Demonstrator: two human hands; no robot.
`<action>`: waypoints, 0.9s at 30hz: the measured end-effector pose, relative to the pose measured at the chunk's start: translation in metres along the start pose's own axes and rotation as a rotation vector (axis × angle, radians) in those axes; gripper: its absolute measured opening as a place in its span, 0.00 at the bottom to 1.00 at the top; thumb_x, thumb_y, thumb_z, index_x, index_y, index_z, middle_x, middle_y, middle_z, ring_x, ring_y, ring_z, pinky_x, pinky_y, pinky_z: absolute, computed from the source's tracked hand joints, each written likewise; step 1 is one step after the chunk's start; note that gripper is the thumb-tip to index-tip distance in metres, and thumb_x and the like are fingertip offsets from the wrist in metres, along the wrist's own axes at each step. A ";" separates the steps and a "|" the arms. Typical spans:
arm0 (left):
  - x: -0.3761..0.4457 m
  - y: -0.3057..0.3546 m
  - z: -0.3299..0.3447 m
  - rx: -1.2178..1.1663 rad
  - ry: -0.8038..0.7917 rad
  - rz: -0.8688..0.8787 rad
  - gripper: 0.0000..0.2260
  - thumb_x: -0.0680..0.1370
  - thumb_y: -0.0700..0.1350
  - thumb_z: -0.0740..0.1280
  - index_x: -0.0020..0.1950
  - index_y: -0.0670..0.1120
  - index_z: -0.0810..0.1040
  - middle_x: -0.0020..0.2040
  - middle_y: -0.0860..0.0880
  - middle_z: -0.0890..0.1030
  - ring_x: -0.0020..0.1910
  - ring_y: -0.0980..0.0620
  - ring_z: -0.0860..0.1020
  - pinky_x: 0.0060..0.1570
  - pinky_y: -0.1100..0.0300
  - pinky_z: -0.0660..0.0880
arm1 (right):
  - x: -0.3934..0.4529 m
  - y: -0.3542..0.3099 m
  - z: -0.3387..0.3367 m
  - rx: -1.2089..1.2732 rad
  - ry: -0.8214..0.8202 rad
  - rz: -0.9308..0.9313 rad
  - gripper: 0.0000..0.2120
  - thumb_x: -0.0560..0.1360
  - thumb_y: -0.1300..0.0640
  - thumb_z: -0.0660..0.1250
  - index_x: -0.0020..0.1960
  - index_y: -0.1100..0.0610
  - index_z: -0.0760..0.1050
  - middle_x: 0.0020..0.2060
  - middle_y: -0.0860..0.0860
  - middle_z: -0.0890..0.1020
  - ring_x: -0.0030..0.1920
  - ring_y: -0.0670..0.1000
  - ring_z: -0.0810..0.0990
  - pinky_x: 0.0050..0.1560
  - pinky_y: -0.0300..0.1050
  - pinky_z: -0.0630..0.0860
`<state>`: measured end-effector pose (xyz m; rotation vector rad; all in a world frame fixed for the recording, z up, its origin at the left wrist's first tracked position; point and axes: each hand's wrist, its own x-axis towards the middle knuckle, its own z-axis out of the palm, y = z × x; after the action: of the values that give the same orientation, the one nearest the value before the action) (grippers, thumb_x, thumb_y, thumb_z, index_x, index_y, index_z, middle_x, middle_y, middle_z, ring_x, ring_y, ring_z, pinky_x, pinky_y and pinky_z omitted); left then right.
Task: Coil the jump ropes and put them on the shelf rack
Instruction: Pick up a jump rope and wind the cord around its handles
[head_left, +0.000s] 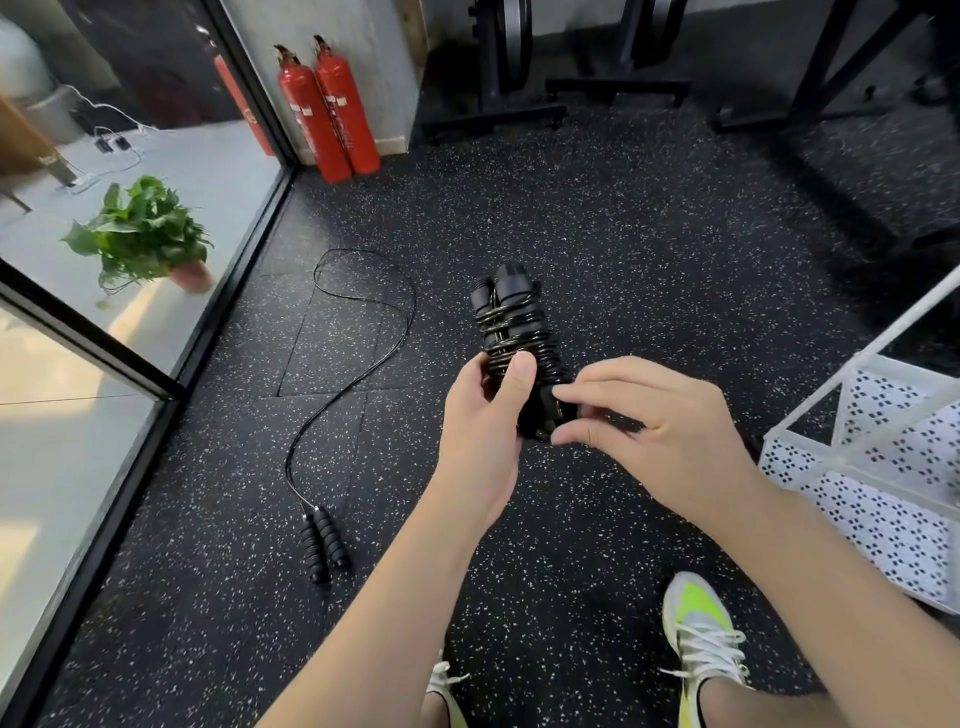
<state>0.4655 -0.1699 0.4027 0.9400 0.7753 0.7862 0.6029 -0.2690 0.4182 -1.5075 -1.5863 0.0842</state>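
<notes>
Holding one jump rope bundle (514, 343) in front of the body, the left hand (480, 415) grips it with thumb and fingers curled round the two handles, which stand side by side with the cord wound tightly about them. The right hand (660, 415) works at the lower end of the bundle, its fingers (571, 392) pinching there, probably tucking in the cord's tail, though the end itself is too dark to make out. By my judgement this first rope is nearly coiled and needs only securing before it goes onto the white shelf rack (862, 483), which stands just to the right with perforated trays. A second jump rope (358, 332) lies uncoiled on the speckled floor (623, 218) to the left, its cord looping away and its two handles resting together near the glass wall (130, 322), so roughly half the work remains: that rope must be picked up, wound and shelved as well. The rack is cut off by the frame edge, so its upper levels and any contents cannot be seen, and whether more ropes lie out of view is unknown.
</notes>
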 end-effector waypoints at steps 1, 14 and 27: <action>0.000 -0.001 0.000 0.019 0.003 0.000 0.22 0.77 0.50 0.69 0.66 0.37 0.75 0.56 0.40 0.83 0.54 0.43 0.81 0.59 0.41 0.77 | 0.000 0.001 0.000 0.017 -0.021 0.017 0.15 0.69 0.53 0.78 0.54 0.57 0.86 0.48 0.47 0.83 0.43 0.43 0.80 0.47 0.31 0.76; -0.001 -0.007 0.000 0.204 -0.013 0.031 0.26 0.73 0.60 0.72 0.65 0.46 0.78 0.60 0.43 0.84 0.63 0.39 0.80 0.67 0.34 0.73 | 0.003 -0.002 -0.004 0.117 0.054 0.222 0.09 0.72 0.58 0.77 0.51 0.49 0.85 0.42 0.40 0.85 0.46 0.41 0.83 0.49 0.30 0.75; -0.001 -0.002 -0.006 0.214 -0.148 0.001 0.19 0.78 0.54 0.70 0.65 0.45 0.78 0.62 0.40 0.82 0.60 0.44 0.80 0.67 0.37 0.74 | -0.006 -0.002 0.010 0.064 0.059 0.271 0.05 0.77 0.53 0.71 0.50 0.54 0.79 0.46 0.42 0.78 0.48 0.41 0.78 0.49 0.27 0.69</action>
<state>0.4601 -0.1691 0.3992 1.1770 0.7386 0.6339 0.5938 -0.2692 0.4104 -1.6522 -1.3134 0.2387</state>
